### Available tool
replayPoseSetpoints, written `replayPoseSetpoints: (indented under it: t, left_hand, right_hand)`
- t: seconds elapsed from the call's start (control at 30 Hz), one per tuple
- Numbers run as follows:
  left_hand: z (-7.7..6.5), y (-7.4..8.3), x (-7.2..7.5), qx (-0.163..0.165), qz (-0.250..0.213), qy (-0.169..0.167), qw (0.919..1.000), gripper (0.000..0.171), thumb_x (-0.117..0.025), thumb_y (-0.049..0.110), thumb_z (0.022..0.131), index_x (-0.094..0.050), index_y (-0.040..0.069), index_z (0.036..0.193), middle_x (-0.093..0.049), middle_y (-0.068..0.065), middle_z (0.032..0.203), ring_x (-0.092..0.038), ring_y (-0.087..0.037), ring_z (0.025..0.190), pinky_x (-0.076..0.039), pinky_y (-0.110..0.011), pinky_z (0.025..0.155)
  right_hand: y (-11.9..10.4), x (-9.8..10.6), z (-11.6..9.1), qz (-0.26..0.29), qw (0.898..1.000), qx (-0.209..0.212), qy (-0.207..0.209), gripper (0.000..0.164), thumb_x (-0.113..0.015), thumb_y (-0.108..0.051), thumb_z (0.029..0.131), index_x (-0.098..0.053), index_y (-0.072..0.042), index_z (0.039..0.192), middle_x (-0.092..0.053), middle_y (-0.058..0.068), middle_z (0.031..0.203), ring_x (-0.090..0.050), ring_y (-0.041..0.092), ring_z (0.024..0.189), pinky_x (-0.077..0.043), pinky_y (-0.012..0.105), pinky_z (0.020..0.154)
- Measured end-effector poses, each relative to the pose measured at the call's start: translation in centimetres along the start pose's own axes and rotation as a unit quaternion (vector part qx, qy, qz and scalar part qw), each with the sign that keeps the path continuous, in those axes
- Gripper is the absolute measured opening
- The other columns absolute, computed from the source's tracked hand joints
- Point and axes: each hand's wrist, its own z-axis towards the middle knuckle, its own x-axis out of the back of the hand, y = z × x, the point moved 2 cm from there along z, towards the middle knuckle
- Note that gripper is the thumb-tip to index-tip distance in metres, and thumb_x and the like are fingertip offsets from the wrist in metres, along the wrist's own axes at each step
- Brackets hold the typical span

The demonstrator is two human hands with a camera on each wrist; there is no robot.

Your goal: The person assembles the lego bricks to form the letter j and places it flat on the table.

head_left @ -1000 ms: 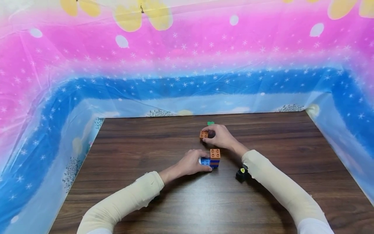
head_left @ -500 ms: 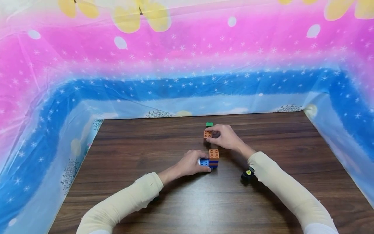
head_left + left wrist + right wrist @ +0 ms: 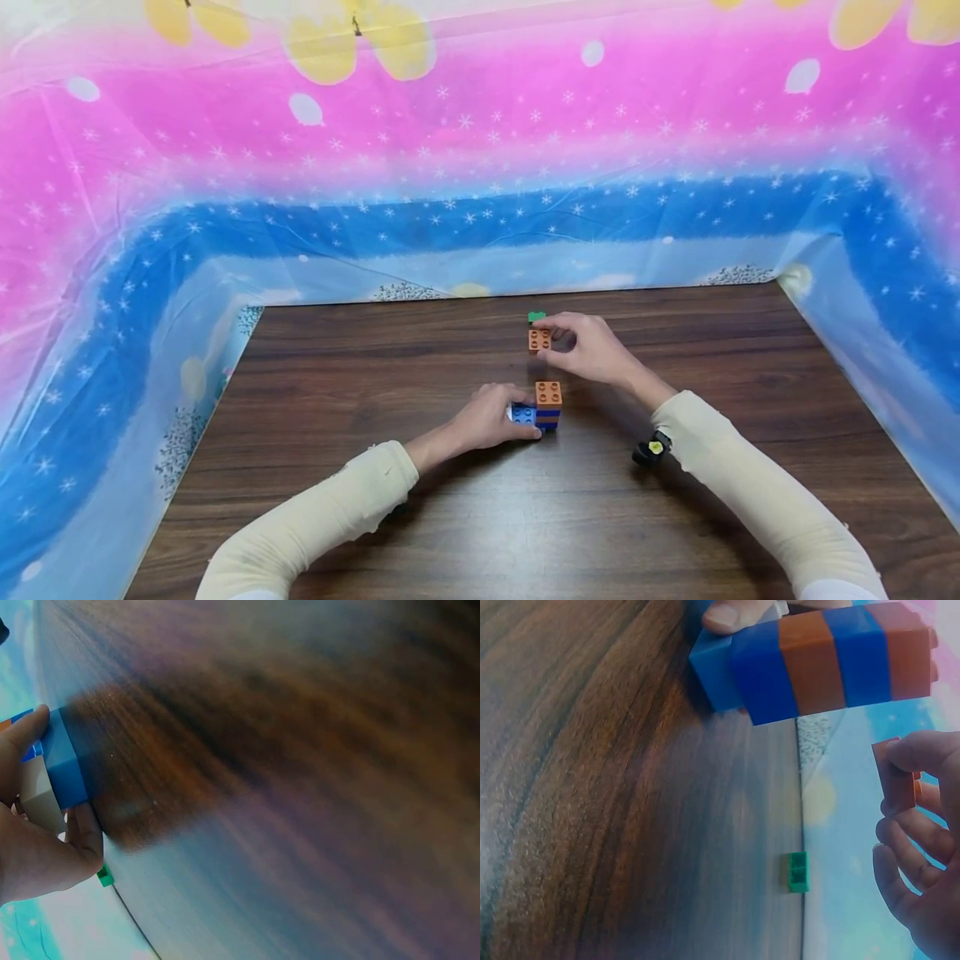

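My left hand (image 3: 486, 417) holds the base of a brick build from the left side, thumb in front and fingers behind. A stack of toy bricks (image 3: 832, 660), alternating dark blue and orange with orange on top, rises at the right end of a lighter blue brick (image 3: 64, 761). Beside that lighter brick, a white brick (image 3: 39, 796) shows between thumb and fingers in the left wrist view. Past the stack, my right hand (image 3: 592, 350) pinches a loose orange brick (image 3: 539, 340) between thumb and fingers, studs up. It is apart from the stack.
A small green brick (image 3: 537, 317) lies near the table's far edge, just behind the right hand. The wooden table (image 3: 360, 358) meets a patterned cloth (image 3: 480, 217) at the back and sides. A black wrist device (image 3: 649, 451) hangs under the right sleeve.
My right hand has shifted to the right with the orange brick, and slightly away at the end. My left hand and the brick build have hardly moved.
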Motion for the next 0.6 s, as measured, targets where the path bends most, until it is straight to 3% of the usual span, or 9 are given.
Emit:
replayPoseSetpoints:
  t: [0.2, 0.6]
  left_hand:
    - [0.1, 0.0, 0.1, 0.000, -0.001, -0.003, 1.0000, 0.046, -0.080, 0.036, 0.089, -0.072, 0.013, 0.128, -0.074, -0.001, 0.115, -0.066, -0.009, 0.095, -0.051, -0.027, 0.080]
    - [0.2, 0.0, -0.1, -0.017, 0.005, 0.006, 0.9998, 0.046, -0.083, 0.034, 0.087, -0.072, 0.010, 0.126, -0.075, -0.002, 0.116, -0.069, -0.014, 0.101, -0.051, -0.032, 0.088]
  right_hand:
    - [-0.8, 0.9, -0.7, 0.005, 1.000, -0.003, 0.008, 0.045, -0.079, -0.032, 0.090, -0.069, -0.018, 0.132, -0.070, 0.000, 0.109, -0.067, 0.021, 0.096, -0.057, 0.041, 0.079]
    - [-2.4, 2.1, -2.0, 0.008, 0.999, 0.044, 0.022, 0.042, -0.081, -0.028, 0.088, -0.071, -0.015, 0.127, -0.070, -0.003, 0.108, -0.067, 0.024, 0.099, -0.056, 0.038, 0.080]
